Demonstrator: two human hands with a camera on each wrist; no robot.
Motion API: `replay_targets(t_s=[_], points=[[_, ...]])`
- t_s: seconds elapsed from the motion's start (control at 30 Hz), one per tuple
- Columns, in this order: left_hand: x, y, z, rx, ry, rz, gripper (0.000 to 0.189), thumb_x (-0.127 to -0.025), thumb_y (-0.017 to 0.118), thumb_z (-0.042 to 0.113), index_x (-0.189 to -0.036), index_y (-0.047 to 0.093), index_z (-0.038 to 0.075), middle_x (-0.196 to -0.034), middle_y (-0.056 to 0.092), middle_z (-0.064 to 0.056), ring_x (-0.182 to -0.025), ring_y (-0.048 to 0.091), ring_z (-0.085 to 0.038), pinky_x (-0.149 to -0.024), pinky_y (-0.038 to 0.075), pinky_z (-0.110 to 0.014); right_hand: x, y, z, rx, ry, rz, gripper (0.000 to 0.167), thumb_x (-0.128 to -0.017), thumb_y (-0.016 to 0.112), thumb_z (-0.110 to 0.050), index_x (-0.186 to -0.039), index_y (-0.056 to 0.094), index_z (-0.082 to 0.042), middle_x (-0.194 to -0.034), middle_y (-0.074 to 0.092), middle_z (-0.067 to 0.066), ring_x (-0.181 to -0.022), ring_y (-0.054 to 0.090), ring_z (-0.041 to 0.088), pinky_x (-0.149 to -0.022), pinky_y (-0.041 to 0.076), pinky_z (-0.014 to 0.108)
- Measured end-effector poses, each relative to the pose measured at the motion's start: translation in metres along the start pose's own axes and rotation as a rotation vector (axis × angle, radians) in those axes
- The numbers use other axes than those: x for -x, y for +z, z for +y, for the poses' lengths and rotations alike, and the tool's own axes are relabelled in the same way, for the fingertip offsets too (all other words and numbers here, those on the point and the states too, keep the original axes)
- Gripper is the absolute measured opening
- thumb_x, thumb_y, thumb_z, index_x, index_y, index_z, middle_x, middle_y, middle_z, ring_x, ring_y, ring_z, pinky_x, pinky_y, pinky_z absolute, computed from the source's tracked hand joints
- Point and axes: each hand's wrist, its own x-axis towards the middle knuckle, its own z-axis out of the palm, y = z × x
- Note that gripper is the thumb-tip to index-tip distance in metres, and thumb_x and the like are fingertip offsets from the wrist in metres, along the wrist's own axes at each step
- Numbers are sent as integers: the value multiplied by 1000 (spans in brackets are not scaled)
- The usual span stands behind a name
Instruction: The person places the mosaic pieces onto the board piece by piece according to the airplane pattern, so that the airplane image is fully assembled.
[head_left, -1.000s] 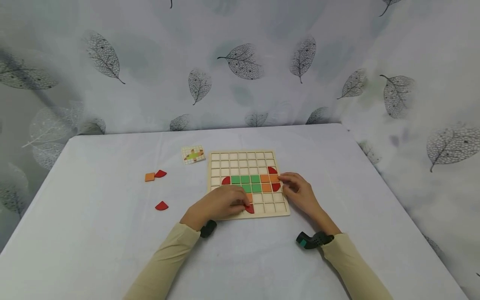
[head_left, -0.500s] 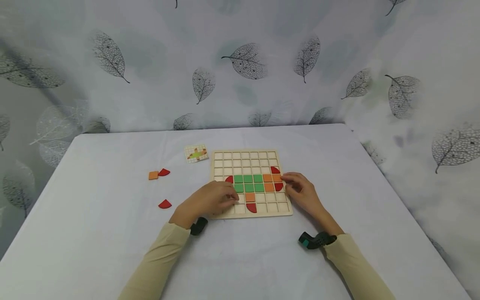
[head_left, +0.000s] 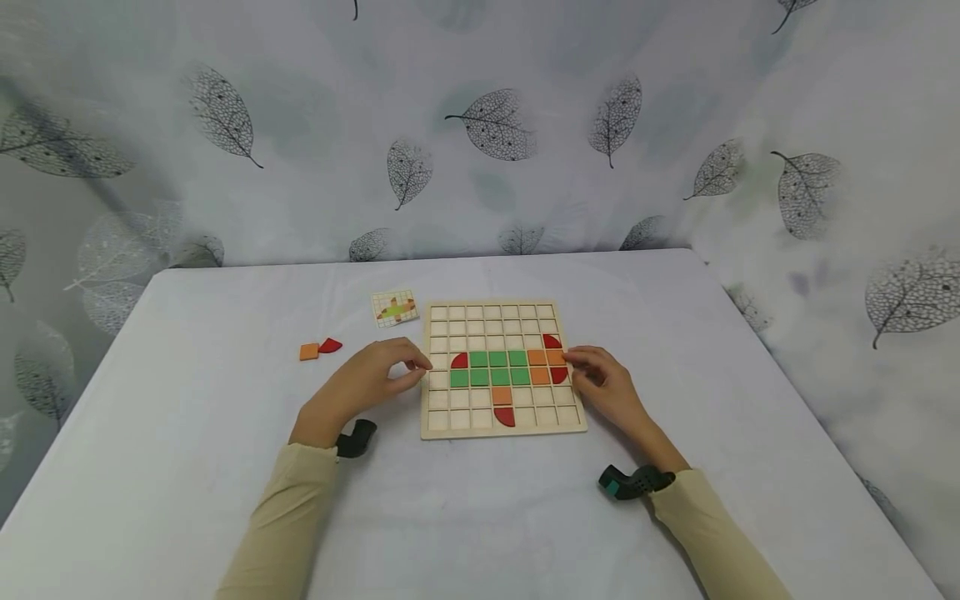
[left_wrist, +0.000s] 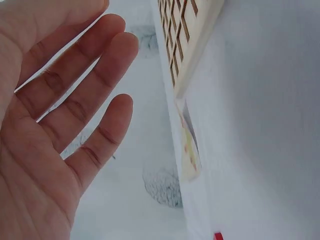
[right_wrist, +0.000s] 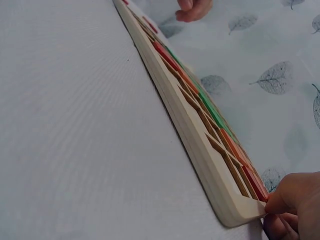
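A wooden grid board (head_left: 483, 432) lies on the table, its cells partly filled with green squares (head_left: 478, 377), orange squares (head_left: 501, 396) and red quarter-circle pieces (head_left: 505, 417). My left hand (head_left: 363, 379) hovers just left of the board, fingers loosely bent and nothing in the palm; in the left wrist view the fingers (left_wrist: 95, 85) are spread apart. My right hand (head_left: 606, 385) holds the board's right edge; the right wrist view shows thumb and finger (right_wrist: 287, 200) at the frame. Left of the board lie a loose orange square (head_left: 309, 352) and a red quarter-circle (head_left: 330, 345).
A small pattern card (head_left: 394, 308) with a coloured grid picture lies behind the board's left corner. White cloth (head_left: 480, 517) covers the table, and a leaf-print curtain (head_left: 480, 192) hangs behind it. Each wrist wears a black camera band (head_left: 637, 482).
My left hand has let go of the red quarter-circle in the bottom row and moved left off the board. It now covers the nearer loose red piece. My right hand stays at the edge.
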Motion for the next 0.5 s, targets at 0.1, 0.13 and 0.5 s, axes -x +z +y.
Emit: replay_targets(t_s=[0.1, 0.13, 0.5], points=[[8, -7, -4, 16, -44, 35, 17, -91, 67, 8, -107, 71, 6, -95, 66, 1, -92, 61, -16, -89, 51, -40, 0, 0, 1, 1, 14, -6, 32, -89, 58, 7, -121, 64, 5, -126, 57, 19, -109, 56, 27, -82, 43, 8], [11, -9, -6, 23, -58, 49, 18, -91, 67, 8, -108, 70, 6, -96, 66, 1, -93, 61, -16, -90, 50, -41, -1, 0, 1, 0, 18, -8, 32, -90, 58, 7, -121, 64, 5, -127, 57, 19, -109, 56, 28, -83, 43, 9], [34, -25, -28, -36, -115, 205, 22, -92, 64, 5, -114, 68, 5, -98, 67, -5, -94, 62, -21, -88, 50, -45, 0, 0, 3, -12, 41, -13, 32, -92, 58, 6, -123, 63, 4, -128, 56, 18, -112, 55, 30, -84, 42, 9]])
